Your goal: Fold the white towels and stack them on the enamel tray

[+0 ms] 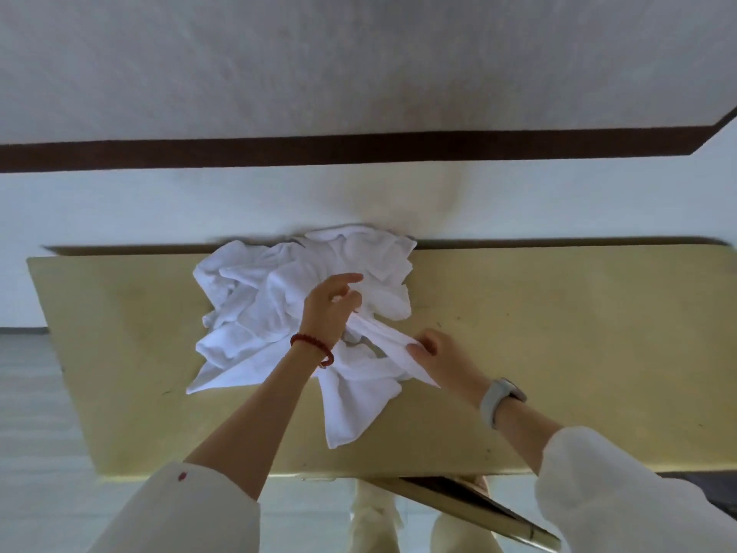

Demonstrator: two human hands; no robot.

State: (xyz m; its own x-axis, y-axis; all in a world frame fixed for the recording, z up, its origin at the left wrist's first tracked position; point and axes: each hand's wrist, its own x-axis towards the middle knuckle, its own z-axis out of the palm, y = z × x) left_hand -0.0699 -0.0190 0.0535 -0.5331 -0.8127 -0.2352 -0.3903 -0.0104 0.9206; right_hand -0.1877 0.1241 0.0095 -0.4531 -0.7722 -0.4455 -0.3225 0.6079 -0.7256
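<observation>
Several white towels lie in one crumpled heap on the yellowish table, toward its far edge and a little left of middle, with one loose end trailing toward the near edge. None is folded yet, and no tray can be seen anywhere on the table, so the task looks to be at its very start: singling out the first towel from the pile.

Starting from the left, the left hand, with a red bead bracelet at the wrist, reaches over the heap; its fingers are partly curled and seem to pinch a bunched fold of cloth near the middle of the pile, though the exact hold is hard to see. To the right, the right hand, with a pale watch on its wrist, pinches the other end of the same stretched strip of towel between thumb and fingertips.

Next, I judge, the strip needs drawing clear of the heap, then its corners must be found and the cloth spread flat on the bare table to the right before any fold. Tangling with neighbouring towels is the likely snag.

No brand, label or writing can be read.
</observation>
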